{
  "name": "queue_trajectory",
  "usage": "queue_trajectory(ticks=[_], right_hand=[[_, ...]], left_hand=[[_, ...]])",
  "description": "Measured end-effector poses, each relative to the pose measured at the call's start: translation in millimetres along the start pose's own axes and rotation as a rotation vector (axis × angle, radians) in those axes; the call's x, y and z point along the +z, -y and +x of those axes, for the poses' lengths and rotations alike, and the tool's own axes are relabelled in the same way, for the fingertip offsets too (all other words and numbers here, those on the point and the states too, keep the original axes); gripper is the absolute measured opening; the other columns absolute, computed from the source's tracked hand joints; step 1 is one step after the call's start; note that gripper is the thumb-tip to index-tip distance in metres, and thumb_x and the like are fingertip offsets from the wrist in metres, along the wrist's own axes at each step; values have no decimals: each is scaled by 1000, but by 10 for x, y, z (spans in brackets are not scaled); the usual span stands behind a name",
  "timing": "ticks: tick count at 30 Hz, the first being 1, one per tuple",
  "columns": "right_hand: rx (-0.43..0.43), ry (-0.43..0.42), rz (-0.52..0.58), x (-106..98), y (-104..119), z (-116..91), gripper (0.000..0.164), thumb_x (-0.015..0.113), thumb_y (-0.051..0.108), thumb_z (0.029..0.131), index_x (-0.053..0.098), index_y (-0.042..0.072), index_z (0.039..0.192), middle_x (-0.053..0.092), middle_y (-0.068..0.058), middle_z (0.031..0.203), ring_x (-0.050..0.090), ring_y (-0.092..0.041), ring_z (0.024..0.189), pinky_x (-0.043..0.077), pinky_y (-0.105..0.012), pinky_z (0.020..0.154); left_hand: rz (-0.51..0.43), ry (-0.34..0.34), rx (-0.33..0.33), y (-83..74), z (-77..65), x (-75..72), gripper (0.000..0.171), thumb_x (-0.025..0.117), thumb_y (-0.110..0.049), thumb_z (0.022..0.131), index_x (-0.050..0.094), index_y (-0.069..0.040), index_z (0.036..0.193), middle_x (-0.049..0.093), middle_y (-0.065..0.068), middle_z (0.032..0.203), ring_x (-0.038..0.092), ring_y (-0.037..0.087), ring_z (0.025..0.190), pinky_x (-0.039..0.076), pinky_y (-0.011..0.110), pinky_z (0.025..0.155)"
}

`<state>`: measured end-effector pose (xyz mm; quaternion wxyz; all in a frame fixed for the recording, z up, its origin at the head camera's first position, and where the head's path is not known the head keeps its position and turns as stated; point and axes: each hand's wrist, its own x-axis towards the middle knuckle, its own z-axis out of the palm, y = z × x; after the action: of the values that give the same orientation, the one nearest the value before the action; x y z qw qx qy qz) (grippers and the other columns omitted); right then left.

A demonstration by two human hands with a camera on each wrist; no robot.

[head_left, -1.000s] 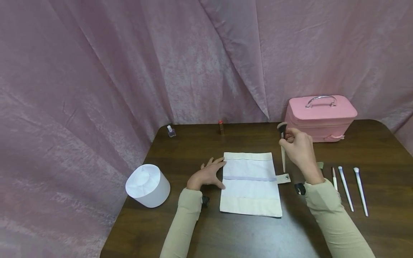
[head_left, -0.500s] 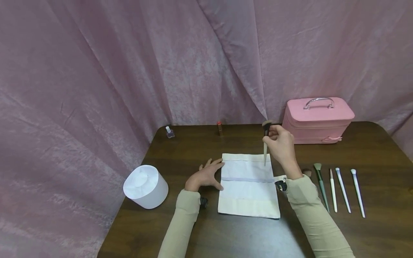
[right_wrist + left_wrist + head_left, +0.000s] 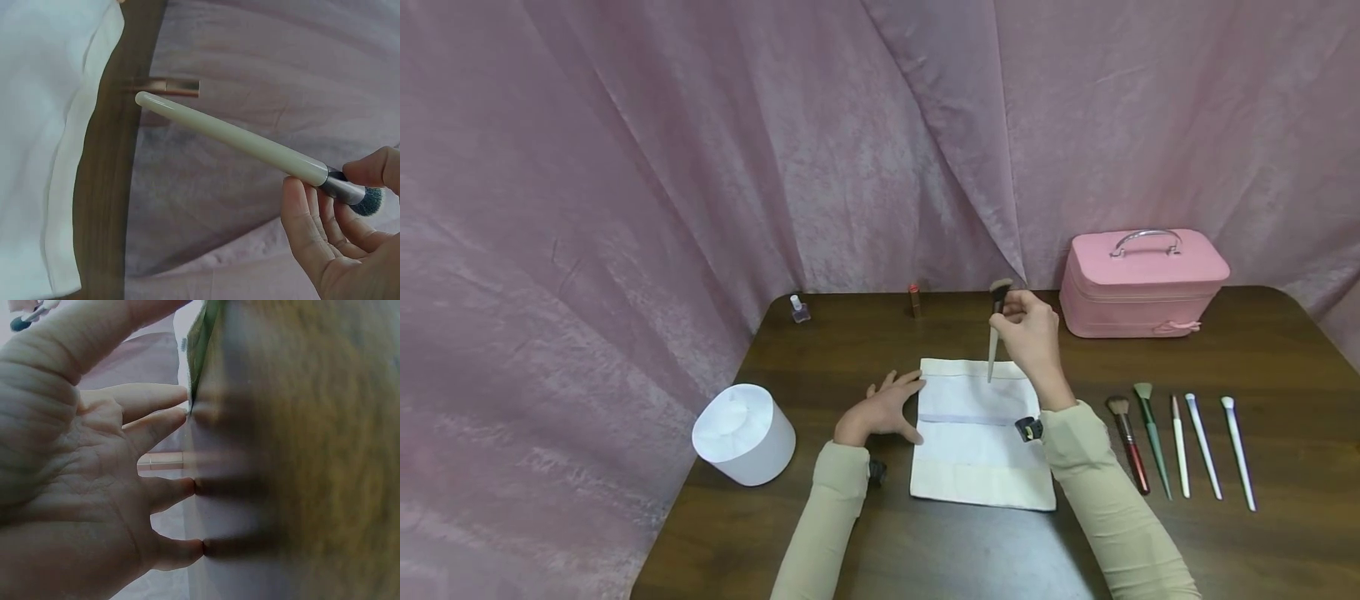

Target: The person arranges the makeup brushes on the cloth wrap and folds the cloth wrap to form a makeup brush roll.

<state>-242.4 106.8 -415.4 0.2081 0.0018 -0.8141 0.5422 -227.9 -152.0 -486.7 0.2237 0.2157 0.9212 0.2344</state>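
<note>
My right hand (image 3: 1032, 333) pinches a makeup brush (image 3: 240, 139) by its dark metal collar, bristles up and the cream handle pointing down. In the head view the handle's end overlaps the far edge of a white cloth brush roll (image 3: 981, 475), which lies spread on the table. My left hand (image 3: 880, 412) is spread at the roll's left edge, thumb and forefinger at the cloth. In the left wrist view its fingertips (image 3: 181, 550) rest on the wood. The roll's strap is hidden behind the right wrist.
Several more makeup brushes (image 3: 1156, 442) lie in a row on the right. A pink case (image 3: 1142, 292) stands at the back right. Along the back edge are a lipstick (image 3: 914, 300) and a nail polish bottle (image 3: 800, 310). A white round container (image 3: 745, 433) stands at the left.
My right hand has carried the brush leftward from beside the roll to over its far edge, uncovering the red-handled and green brushes. The left hand has stayed at the roll's edge.
</note>
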Motion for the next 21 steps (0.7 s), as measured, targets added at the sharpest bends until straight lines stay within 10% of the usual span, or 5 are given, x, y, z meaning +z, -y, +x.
queue_trajectory(ticks=[21], right_hand=[[35,60,71,491,-62,-33,26,67,3,84,69,-5,108,69,-16,93,68,-25,77,50,-24,64]], left_hand=[[44,-14,-20,-56,92,33,99,91,-28,77,37,-13,158,19,0,168,4,38,154,9,69,115]])
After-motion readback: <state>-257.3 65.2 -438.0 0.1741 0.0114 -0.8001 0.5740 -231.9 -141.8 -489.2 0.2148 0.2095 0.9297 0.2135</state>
